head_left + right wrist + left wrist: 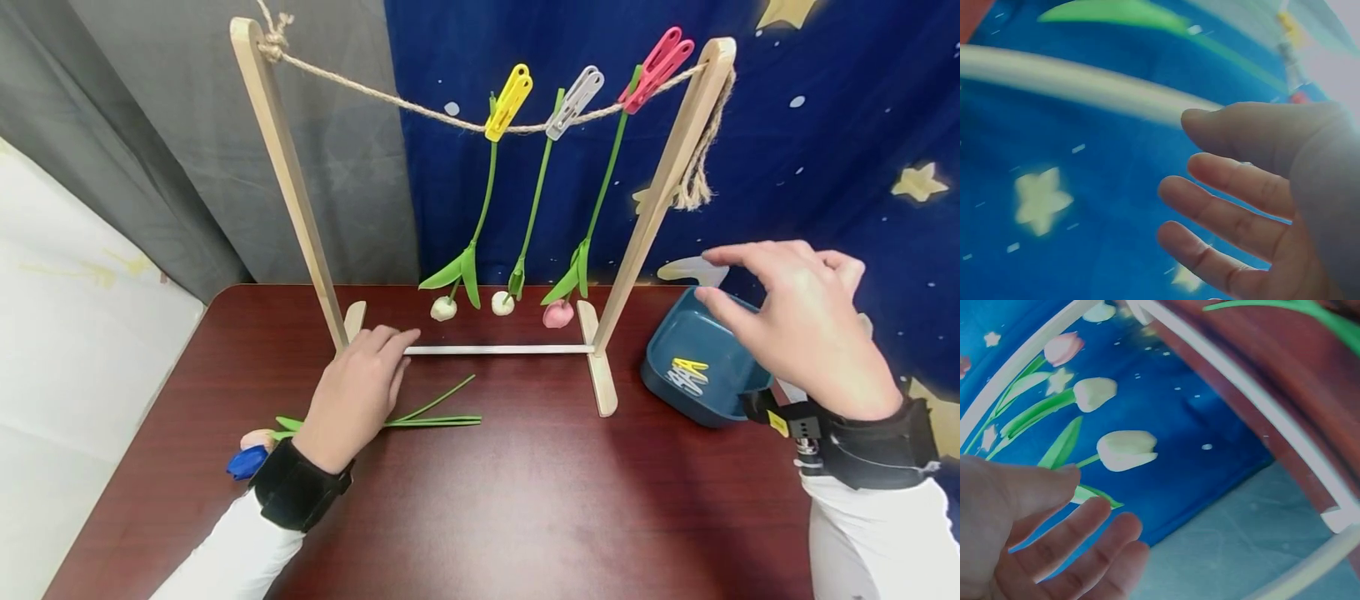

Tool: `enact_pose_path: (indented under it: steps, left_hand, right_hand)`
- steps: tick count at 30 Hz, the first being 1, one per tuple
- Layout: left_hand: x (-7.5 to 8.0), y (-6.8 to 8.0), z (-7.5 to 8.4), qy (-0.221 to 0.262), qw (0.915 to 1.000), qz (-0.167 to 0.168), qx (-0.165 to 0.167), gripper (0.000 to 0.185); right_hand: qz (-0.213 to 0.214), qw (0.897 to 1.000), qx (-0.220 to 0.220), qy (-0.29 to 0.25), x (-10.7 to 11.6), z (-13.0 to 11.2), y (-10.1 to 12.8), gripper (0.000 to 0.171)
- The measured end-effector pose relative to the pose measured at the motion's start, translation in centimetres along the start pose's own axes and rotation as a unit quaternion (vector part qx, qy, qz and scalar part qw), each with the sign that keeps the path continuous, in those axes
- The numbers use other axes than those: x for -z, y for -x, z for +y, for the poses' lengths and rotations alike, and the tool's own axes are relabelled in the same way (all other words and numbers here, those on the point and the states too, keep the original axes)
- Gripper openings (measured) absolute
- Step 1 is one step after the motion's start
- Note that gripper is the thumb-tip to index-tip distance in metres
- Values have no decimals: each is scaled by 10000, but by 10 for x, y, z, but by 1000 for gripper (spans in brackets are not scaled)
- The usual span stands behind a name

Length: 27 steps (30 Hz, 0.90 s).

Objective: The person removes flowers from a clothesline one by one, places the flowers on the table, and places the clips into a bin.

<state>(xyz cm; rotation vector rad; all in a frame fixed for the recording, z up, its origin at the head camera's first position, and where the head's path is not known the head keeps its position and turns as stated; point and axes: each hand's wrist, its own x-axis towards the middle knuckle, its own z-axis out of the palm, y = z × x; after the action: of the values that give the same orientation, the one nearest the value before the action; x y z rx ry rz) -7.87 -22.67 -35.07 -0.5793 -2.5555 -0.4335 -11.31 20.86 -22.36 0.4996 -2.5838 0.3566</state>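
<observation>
A wooden rack (288, 179) with a rope (390, 100) stands on the dark red table (525, 500). Three tulips hang head down from it, held by a yellow clothespin (508, 102), a grey one (574, 102) and a pink one (656, 67). My left hand (390, 358) lies flat on the table by the rack's left foot, over loose green stems (442, 419); the left wrist view shows its fingers (1079, 531) straight. My right hand (750, 292) hovers with spread fingers (1235, 219) above a blue tray (675, 367) of clothespins (688, 373).
A pink bud (255, 438) and a blue bud (246, 461) lie beside my left wrist. The rack's low crossbar (495, 350) runs between its feet. A starry blue cloth (825, 125) and a grey curtain (150, 125) hang behind the table.
</observation>
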Motion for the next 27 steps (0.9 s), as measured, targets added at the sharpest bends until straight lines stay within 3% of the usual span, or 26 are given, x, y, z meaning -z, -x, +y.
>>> enact_pose_path:
  steps: [6,9,17,24,27]
  left_hand:
    - [7,-20,8,375,9967,721,-2,41]
    - [10,-30,12,561,9929,1046,-42,43]
    - [19,-59,25,1113,9828,1470,82,47]
    - [21,-90,37,1820,9622,2024,-51,47]
    - [19,-101,41,2123,9544,2099,-47,47]
  right_hand:
    - [611,9958,668,-93,24,-39,-22,45]
    - [723,9933,893,-106,33,-55,-34,45]
    - [962,9827,1576,-150,49,-87,-66,43]
    - [1034,9694,2214,-253,53,-113,-100,41]
    - [914,9688,2292,-220,54,-124,-116,41]
